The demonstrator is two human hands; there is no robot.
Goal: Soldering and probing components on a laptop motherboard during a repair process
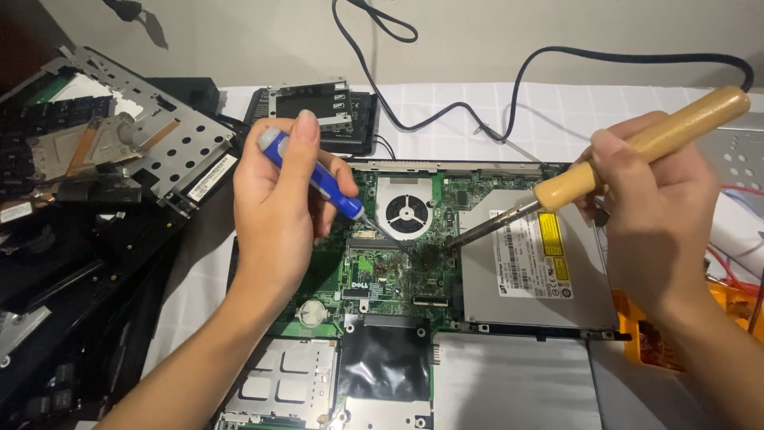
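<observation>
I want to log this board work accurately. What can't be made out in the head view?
- Where the soldering iron tip and screwdriver tip meet the green circuit board: too small to tell which part they touch.
- The board's left edge: hidden behind the left hand.
- The orange part at right: covered by the right hand and wrist.
- The silver panels below: cut by the bottom edge.

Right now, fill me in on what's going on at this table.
A person works over an opened laptop's green circuit board. The left hand holds a blue-handled screwdriver, its tip down on the board. The right hand holds a wooden-handled soldering iron, its tip near the same spot, beside the silver optical drive.
</observation>
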